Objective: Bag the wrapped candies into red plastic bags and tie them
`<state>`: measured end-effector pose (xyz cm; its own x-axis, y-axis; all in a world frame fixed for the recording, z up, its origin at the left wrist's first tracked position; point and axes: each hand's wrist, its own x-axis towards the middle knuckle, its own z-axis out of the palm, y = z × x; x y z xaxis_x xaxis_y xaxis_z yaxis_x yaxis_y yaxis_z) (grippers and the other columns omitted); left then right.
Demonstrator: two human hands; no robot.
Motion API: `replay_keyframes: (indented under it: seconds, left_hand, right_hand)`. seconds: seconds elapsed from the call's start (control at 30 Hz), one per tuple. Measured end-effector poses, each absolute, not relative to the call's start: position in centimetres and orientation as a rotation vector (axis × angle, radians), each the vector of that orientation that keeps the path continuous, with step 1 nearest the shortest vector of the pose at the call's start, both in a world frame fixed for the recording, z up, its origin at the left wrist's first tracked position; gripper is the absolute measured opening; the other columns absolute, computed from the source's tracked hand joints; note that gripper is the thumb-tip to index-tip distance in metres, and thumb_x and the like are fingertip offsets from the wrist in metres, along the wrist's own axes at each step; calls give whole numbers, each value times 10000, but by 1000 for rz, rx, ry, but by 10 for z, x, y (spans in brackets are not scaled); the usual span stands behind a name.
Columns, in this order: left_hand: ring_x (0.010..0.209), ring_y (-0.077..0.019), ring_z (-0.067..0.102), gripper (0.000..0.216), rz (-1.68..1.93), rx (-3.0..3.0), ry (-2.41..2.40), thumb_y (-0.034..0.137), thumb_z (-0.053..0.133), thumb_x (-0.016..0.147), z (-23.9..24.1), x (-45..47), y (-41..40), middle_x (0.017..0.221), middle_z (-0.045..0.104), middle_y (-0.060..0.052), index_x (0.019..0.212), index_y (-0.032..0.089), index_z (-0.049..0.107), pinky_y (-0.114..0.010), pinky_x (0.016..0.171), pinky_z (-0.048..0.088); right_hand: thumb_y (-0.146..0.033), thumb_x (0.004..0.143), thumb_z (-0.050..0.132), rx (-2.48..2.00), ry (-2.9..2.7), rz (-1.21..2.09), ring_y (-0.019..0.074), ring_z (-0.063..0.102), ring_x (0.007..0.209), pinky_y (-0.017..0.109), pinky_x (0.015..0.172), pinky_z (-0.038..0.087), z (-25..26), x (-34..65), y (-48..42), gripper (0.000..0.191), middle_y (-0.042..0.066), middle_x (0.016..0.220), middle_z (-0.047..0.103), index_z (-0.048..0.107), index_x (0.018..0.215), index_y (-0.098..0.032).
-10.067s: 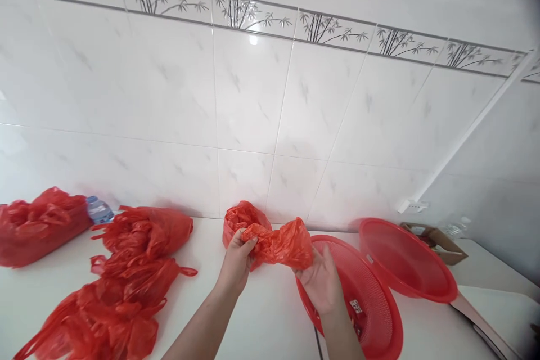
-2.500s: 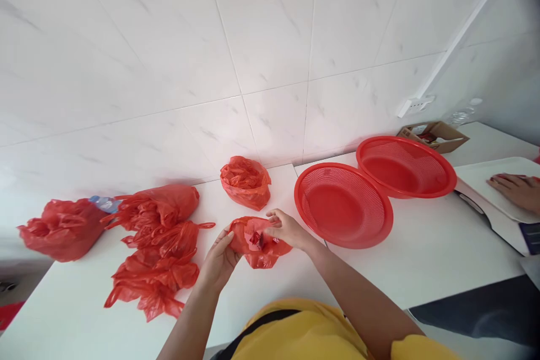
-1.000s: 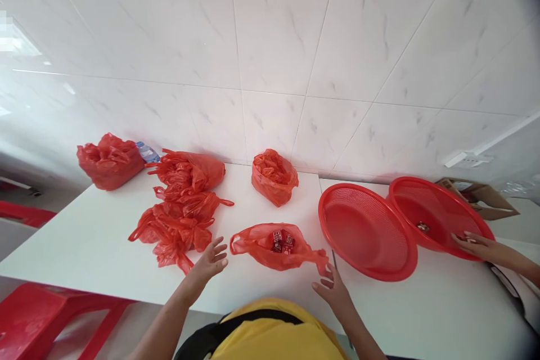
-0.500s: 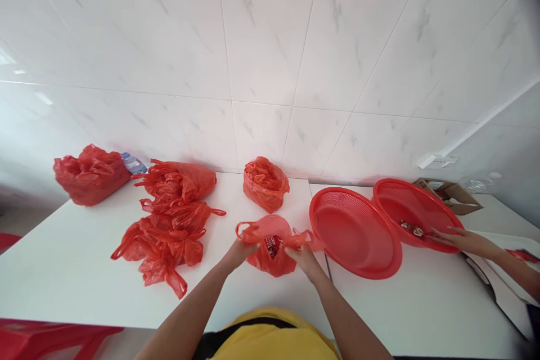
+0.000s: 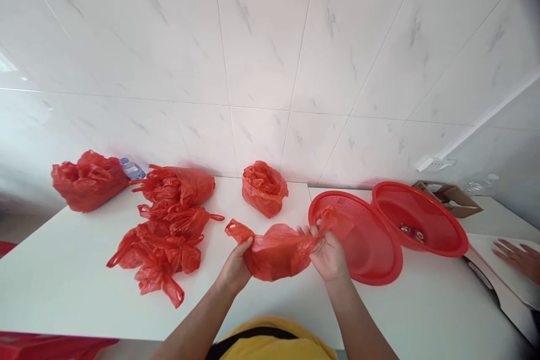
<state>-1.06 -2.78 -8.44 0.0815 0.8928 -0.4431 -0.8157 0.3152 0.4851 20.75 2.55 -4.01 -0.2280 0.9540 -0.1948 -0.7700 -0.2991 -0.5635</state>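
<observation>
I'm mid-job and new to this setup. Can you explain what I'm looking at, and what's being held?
There's no machine here: these are a person's bare hands. Every picture comes from one camera worn on that person's head, looking forward and down.

The left hand and right hand hold a thin red plastic bag between them, above a white table. At left lies a heap of red bags; near the wall stands a smaller bundle. At right are a front red basket and a rear red basket, which holds a few small pieces.

The hand at far right is another person's.
</observation>
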Motion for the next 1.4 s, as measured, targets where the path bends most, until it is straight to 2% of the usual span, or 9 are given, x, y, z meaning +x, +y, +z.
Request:
replay_keyframes:
  seconds: [0.17,0.33,0.47,0.63,0.73,0.97,1.07,1.27,1.4]
  left_hand:
    - [848,-220,694,184,1298,83,713,300,721,778,-73,-7,-31,831,728,-56,884,158,670,-330,867,514]
    - [769,-195,683,206,1358,87,784,317,707,780,-60,-3,-26,820,714,-65,887,146,666,-321,821,517]
    - [689,-179,657,251,1303,136,749,390,686,776,-54,8,-21,709,669,-41,733,152,616,-308,705,521]
    - [415,-62,442,264,1304,181,754,327,724,722,-48,26,-21,473,447,86,670,183,509,-196,460,384]
    - [390,-72,432,281,1242,274,753,355,724,718,-42,35,-22,450,432,83,674,185,505,-208,436,373]
    - [496,-146,598,228,1139,510,780,259,727,711,-37,42,-22,603,620,11,821,184,542,-275,544,472]
    - [678,-173,654,380,1226,577,839,337,696,762,-39,34,-29,937,678,-43,1090,229,537,-320,659,512]
    - [1265,-356,427,934,1437,1246,1051,261,911,450,-38,25,-41,1492,345,-119,1308,281,541,-430,1034,378]
    - [1139,-294,536,301,1410,1320,1163,252,774,683,-38,31,-36,1332,508,-117,981,245,730,-392,1012,383]
  right_hand:
    - [-239,791,641,-544,-468,1796,51,245,405,171,412,334,-18,216,26,187,-93,493,321,551,630,-212]
    - [-733,735,529,-770,-871,1829,76,260,440,243,429,279,-6,210,10,548,-50,485,374,562,616,-200]
    - [-730,767,499,-945,-1099,1865,77,233,416,264,435,227,-3,197,-3,573,-61,429,306,575,571,-197]
    - [-507,789,650,-1046,-1380,1786,66,297,451,215,429,231,4,185,-5,536,-75,586,447,553,1254,-257]
    - [-450,800,650,-1037,-1438,1826,65,328,443,200,424,249,5,176,-6,617,-93,574,435,445,1355,-278]
    - [-445,776,653,-1149,-1263,1763,49,314,411,198,390,224,-14,155,-4,269,-84,518,432,613,844,-188]
    - [-444,749,676,-1077,-984,1825,46,270,399,199,378,188,-19,155,0,271,-95,485,401,590,793,-191]
    - [-411,715,708,-991,-715,1902,44,234,370,204,377,183,-20,154,6,320,-111,409,330,472,636,-210]
    - [-414,720,703,-1038,-691,1913,42,218,387,196,378,172,-22,153,4,311,-105,432,349,483,647,-206]
